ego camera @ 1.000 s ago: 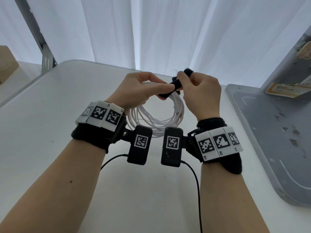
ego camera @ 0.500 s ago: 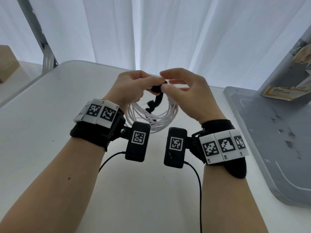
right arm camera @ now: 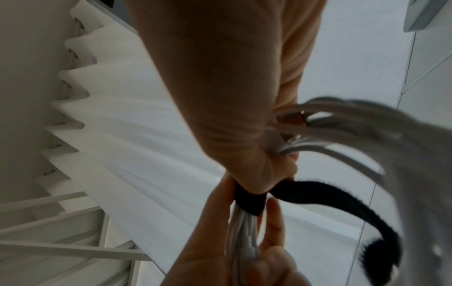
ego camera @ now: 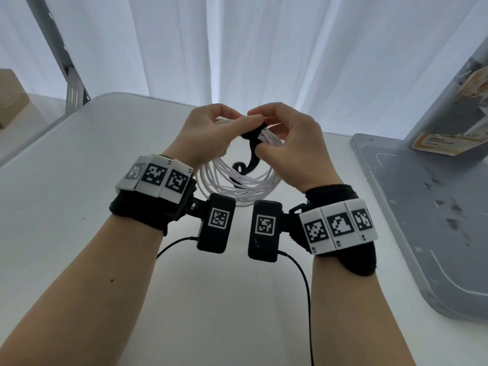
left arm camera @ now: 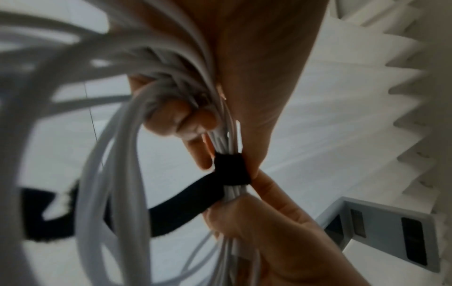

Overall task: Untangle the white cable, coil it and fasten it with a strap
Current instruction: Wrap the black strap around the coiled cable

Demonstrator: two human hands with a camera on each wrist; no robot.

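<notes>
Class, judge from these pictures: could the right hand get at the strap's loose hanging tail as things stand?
Probably yes: the strap tail hangs free just below the right hand, with nothing between. But that hand is pinching the white cable bundle and must let go.

Both hands meet above the table (ego camera: 79, 196), with the grip at the top of the coiled cable (ego camera: 237, 184); the left hand (ego camera: 211, 133) holds the bundle just left of the grip, the right hand (ego camera: 287, 138) just right of it, fingertips touching; the strap (left arm camera: 231, 170) is wrapped around the bundled strands between the two hands; its loose tail (ego camera: 244, 166) hangs below the grip, inside the loop of the coil; the coil hangs down from the grip toward the wrists; behind the grip is a curtain (ego camera: 264, 48); well to the right lies a tray (ego camera: 433, 207) on the table.
</notes>
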